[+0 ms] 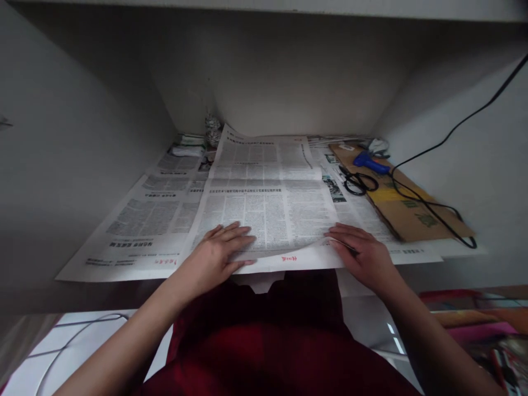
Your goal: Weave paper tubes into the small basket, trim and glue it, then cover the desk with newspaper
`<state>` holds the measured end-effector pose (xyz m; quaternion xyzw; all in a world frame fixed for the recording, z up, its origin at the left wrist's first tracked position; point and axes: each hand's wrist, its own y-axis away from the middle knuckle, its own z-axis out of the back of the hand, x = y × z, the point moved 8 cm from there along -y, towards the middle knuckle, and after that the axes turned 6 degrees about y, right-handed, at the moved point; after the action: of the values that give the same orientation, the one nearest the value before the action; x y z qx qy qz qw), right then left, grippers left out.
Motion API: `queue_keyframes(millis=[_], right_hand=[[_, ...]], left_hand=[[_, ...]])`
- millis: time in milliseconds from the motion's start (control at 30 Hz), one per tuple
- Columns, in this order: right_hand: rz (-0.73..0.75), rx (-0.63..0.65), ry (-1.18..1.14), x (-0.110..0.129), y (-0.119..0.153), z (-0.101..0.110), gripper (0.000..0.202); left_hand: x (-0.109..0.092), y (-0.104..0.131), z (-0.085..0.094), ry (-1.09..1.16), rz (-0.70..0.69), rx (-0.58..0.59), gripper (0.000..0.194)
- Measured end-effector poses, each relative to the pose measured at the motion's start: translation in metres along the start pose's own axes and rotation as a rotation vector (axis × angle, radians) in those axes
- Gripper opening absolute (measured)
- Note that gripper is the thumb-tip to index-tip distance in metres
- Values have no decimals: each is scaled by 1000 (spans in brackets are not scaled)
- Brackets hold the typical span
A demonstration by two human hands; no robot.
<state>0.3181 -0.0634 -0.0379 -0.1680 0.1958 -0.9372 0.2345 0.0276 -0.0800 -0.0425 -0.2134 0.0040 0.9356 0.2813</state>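
Observation:
A newspaper sheet (pixel 256 212) with columns of print lies in front of me, a crease across its middle. My left hand (pixel 223 247) rests flat on its near left part, fingers spread and pointing right. At the near right, my right hand (pixel 363 253) has its fingers and thumb closed on the sheet's edge. Between the hands a white strip with red characters (pixel 289 258) runs along the near edge, its upper border lifting toward the right hand. Under this sheet, more newspaper (pixel 140 220) covers the surface.
On the right lies a flat piece of cardboard (pixel 406 206) with a blue handheld tool (pixel 371 163) and a black cable (pixel 433 147) on it. Black-handled scissors (pixel 361 183) lie beside it. Small packets (pixel 188 147) sit at the back left. Walls enclose the surface at both sides and behind.

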Motion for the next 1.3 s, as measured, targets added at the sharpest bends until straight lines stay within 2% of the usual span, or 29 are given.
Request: queue_keyframes(millis=[100,233,433,633,800,900,1000,1067,1133,1300], right_hand=[[-35,-49,-7,-5,2,0,23],[0,-102,22,-7,7,0,23],[70,-95,57,-8,10,-3,28],[82,-89,101,-7,12,-1,29],[116,-61,288,17,10,-1,43],[196,-12,308,40,7,-11,45],[242,22,287,48,6,-23,44],[257,28,273,45,8,-28,43],[269,33,258,39,9,-32,42],[265,3,212,31,12,-34,42]], left_hand=[[2,-2,-4,-32,-2,-18,50],[2,0,-10,-117,-22,-54,59],[1,5,-21,-220,-67,-89,62],[-3,6,-21,-238,-40,-95,59],[-6,6,-22,-248,-8,-80,58],[-9,5,-22,-241,3,-101,56],[-7,7,-16,-209,7,-105,60],[5,13,-7,-182,43,-87,69],[27,26,6,-160,120,-65,77],[99,77,36,-146,389,-72,64]])
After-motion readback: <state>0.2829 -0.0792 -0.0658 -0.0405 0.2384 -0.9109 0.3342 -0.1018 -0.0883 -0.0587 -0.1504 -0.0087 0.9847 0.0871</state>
